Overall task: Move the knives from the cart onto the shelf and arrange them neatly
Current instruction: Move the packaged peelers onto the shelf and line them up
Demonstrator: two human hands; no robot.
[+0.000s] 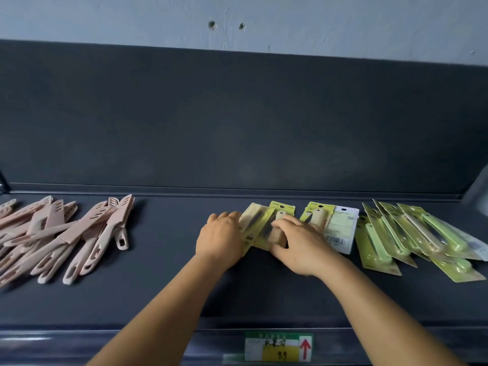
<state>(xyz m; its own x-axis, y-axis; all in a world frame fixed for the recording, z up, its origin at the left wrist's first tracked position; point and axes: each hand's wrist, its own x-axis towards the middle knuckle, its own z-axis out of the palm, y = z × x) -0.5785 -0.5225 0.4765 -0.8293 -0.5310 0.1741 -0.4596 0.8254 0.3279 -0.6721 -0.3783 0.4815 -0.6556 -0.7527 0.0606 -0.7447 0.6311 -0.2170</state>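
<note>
Both hands rest on carded knives at the middle of the dark shelf [171,273]. The left hand [220,240] lies with fingers curled against the left edge of a yellow-green knife pack [252,220]. The right hand [301,243] grips the beige-handled knife pack [276,227] beside it. Pink sheathed knives [66,236] lie heaped at left; green carded knives [412,237] overlap at right. A price tag [277,347] sits on the shelf's front edge.
</note>
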